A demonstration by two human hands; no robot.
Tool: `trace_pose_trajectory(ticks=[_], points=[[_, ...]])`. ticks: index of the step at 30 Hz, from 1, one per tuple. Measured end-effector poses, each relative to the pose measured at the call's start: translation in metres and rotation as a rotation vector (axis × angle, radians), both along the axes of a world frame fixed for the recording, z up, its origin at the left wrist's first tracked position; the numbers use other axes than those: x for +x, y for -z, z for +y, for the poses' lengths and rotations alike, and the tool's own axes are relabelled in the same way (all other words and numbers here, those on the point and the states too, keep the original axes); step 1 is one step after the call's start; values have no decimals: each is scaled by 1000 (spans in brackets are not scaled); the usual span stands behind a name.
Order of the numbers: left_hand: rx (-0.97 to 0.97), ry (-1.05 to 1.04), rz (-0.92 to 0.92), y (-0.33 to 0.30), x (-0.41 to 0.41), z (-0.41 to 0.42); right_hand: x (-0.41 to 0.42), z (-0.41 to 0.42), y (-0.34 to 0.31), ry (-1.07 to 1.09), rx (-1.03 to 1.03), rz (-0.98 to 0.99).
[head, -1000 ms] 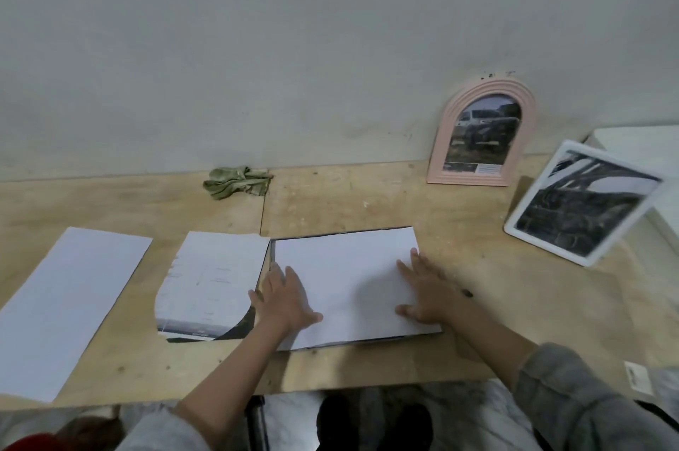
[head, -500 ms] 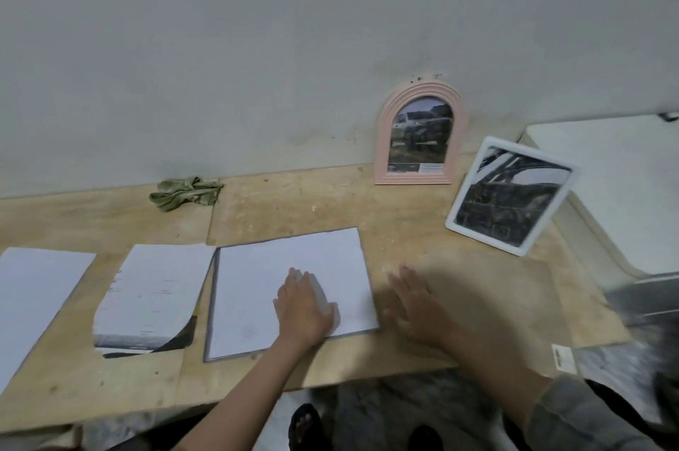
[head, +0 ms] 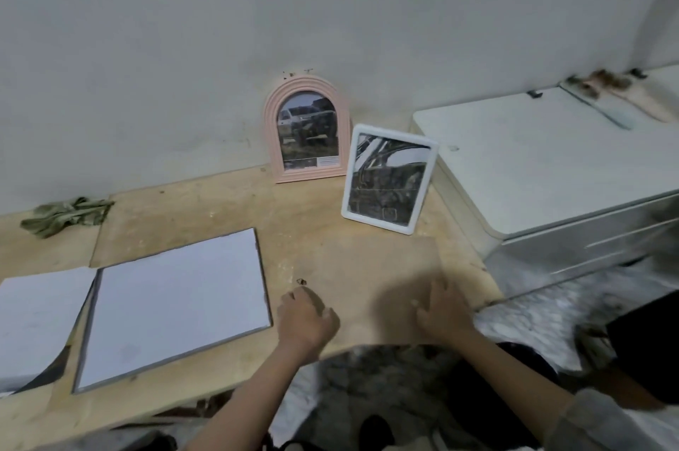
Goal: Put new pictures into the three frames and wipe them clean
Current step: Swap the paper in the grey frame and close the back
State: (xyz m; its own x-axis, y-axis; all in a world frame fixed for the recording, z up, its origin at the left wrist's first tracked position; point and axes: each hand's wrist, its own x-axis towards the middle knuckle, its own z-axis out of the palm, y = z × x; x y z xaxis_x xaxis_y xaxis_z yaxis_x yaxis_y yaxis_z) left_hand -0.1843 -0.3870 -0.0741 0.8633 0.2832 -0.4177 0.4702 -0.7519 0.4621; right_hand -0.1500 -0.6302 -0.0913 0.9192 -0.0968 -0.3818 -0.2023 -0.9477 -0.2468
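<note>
Your left hand (head: 306, 320) and right hand (head: 442, 311) both rest on the brown backing board (head: 367, 267), fingers loosely curled, gripping nothing. The flat frame with white sheet (head: 176, 307) lies just left of your left hand; pink arched frame (head: 306, 129) and white frame (head: 389, 178) stand near the wall, green cloth (head: 66, 215) far left.

The single head camera looked forward and down from close above the table (head: 330, 230), facing the wall (head: 257, 28), both hands near the bottom edge.
</note>
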Motion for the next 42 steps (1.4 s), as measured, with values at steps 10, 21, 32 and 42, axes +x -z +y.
trace_pose_trajectory(ticks=[10, 21, 32, 42], points=[[-40, -292, 99, -3, 20, 1, 14, 0, -7, 393, 333, -35], [-127, -364, 219, -13, 17, 20, 20, -8, 3, 544, 368, -92], [-195, -578, 35, -19, -22, 117, 19, 111, -24, 390, 514, -181], [-157, -769, -105, -19, -61, 251, 13, 259, -29, 78, 514, -27]])
